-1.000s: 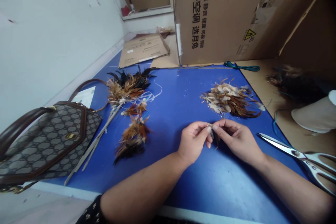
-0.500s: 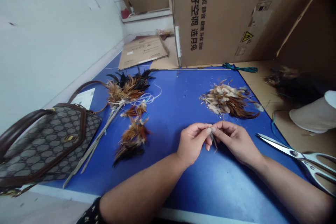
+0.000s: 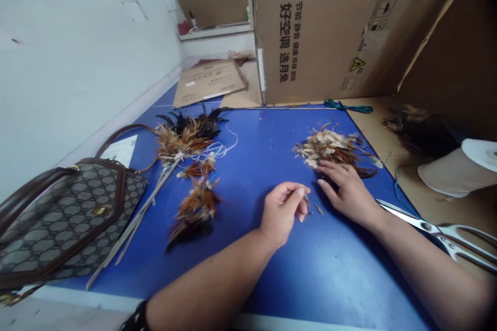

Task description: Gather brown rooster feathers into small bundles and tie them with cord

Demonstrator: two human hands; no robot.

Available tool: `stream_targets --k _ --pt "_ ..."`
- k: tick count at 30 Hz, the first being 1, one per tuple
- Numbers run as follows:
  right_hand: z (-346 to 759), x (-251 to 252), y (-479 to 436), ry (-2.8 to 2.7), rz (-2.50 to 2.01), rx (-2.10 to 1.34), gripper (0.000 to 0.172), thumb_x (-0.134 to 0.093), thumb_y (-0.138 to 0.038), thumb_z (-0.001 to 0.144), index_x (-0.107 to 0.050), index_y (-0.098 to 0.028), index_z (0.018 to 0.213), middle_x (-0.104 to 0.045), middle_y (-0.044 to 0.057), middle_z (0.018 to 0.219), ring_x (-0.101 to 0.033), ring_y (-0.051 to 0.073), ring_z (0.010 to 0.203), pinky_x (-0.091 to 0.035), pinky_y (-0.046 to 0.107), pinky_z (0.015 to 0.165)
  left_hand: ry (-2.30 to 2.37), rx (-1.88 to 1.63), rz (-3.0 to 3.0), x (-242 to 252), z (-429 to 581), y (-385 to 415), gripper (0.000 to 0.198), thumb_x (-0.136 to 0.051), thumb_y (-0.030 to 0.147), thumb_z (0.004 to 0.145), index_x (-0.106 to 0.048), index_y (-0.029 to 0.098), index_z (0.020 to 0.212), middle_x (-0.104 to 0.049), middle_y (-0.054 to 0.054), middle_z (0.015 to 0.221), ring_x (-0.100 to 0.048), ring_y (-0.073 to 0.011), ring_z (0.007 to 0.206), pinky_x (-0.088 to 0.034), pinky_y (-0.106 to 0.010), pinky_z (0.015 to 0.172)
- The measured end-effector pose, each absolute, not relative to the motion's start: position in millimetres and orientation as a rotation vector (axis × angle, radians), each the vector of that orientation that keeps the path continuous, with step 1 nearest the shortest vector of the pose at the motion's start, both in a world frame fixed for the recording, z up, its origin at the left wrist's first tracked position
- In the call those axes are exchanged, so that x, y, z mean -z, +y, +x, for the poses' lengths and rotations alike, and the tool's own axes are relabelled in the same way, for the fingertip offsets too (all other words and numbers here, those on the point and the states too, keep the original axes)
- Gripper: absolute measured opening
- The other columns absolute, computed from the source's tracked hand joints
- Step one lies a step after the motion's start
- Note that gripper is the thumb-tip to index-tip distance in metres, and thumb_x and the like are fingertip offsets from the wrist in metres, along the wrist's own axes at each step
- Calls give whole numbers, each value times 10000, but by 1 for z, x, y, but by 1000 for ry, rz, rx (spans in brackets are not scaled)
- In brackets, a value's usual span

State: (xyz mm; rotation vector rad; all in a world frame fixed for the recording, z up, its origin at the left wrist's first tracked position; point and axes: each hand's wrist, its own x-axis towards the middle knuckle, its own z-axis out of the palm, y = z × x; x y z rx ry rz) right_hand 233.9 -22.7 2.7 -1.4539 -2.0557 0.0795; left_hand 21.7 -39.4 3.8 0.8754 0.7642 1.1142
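My left hand (image 3: 281, 212) pinches a small dark feather (image 3: 306, 200) between thumb and fingertips over the blue table (image 3: 248, 176). To its right, my right hand (image 3: 347, 194) is open, its fingers apart and their tips at the near edge of a pile of brown and cream feathers (image 3: 330, 146). A loose bit of feather (image 3: 319, 209) lies on the blue surface between the hands. Left of my left hand are a bunch of brown and black feathers (image 3: 194, 207) and, farther back, a larger bunch (image 3: 186, 134) on pale sticks (image 3: 135, 222).
A patterned handbag (image 3: 77, 217) lies at the left. Scissors (image 3: 429, 227) and a white roll (image 3: 456, 168) are at the right, with dark feathers (image 3: 419, 126) behind. A large cardboard box (image 3: 318, 31) stands at the back; a teal cord (image 3: 349, 107) lies before it.
My right hand has let go of what both hands were pinching and moved up and right to the feather pile, its fingers opening. My left hand keeps its pinch. The view has shifted slightly.
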Motion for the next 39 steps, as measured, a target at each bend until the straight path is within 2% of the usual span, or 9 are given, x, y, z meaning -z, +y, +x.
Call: stream_targets --k 4,7,9,13,18,24,28,34,39 --pt "239 -1 -20 -2143 -1455 27 279 -597 -356 1023 -762 -205 1191 -780 128 1224 -675 310 1112 -509 508 980 739 -1095 836 -5 22 -41 318 -759 430 904 -644 141 971 -749 -85 906 -588 -100 525 -471 -242 453" --pt "237 -7 -26 -2112 -1497 50 286 -593 -362 1022 -773 -216 856 -793 99 863 -694 264 824 -518 446 838 751 -1112 823 -7 22 -41 334 -781 428 884 -632 141 967 -731 -65 868 -605 -108 534 -484 -245 461" --pt "236 -11 -30 -2027 -1543 28 314 -585 -375 1024 -743 -214 806 -757 87 776 -685 247 733 -516 418 774 748 -1125 823 -8 22 -41 336 -788 430 878 -636 136 940 -705 -44 802 -593 -100 523 -477 -240 472" --pt "239 -17 -35 -1911 -1546 -47 229 -600 -384 1011 -734 -202 1046 -766 99 967 -715 257 869 -546 385 801 726 -1118 819 -6 21 -40 329 -788 423 880 -642 131 923 -688 -37 776 -599 -102 537 -477 -242 489" --pt "244 -13 -32 -2152 -1492 -48 225 -629 -367 985 -738 -202 1093 -724 126 1001 -674 291 967 -543 417 877 718 -1128 807 -3 22 -39 314 -784 402 886 -651 125 950 -677 -32 803 -606 -106 553 -482 -246 488" --pt "241 -4 -28 -2111 -1520 -86 190 -556 -275 1011 -703 -210 909 -698 117 886 -662 276 871 -535 404 828 725 -1133 794 -4 23 -39 356 -793 428 876 -704 106 998 -665 -40 816 -607 -109 566 -477 -244 478" --pt "231 -10 -34 -1895 -1457 -231 160 -589 -339 1006 -678 -221 947 -711 96 904 -666 258 856 -530 390 812 752 -1139 801 -3 23 -38 371 -803 436 866 -729 99 1000 -671 -46 819 -602 -103 554 -477 -247 485" --pt "211 -22 -49 -1600 -1383 -788 251 -606 -463 1015 -641 -219 972 -697 37 822 -622 175 702 -509 300 665 783 -1144 842 0 24 -37 364 -787 436 884 -745 105 1029 -682 -42 795 -589 -93 521 -464 -251 506" --pt "204 -23 -53 -1641 -1338 -905 260 -611 -463 1018 -639 -209 970 -655 21 779 -565 152 676 -480 278 636 783 -1111 883 0 23 -37 353 -774 434 898 -758 96 998 -648 -17 658 -563 -93 501 -442 -255 537"
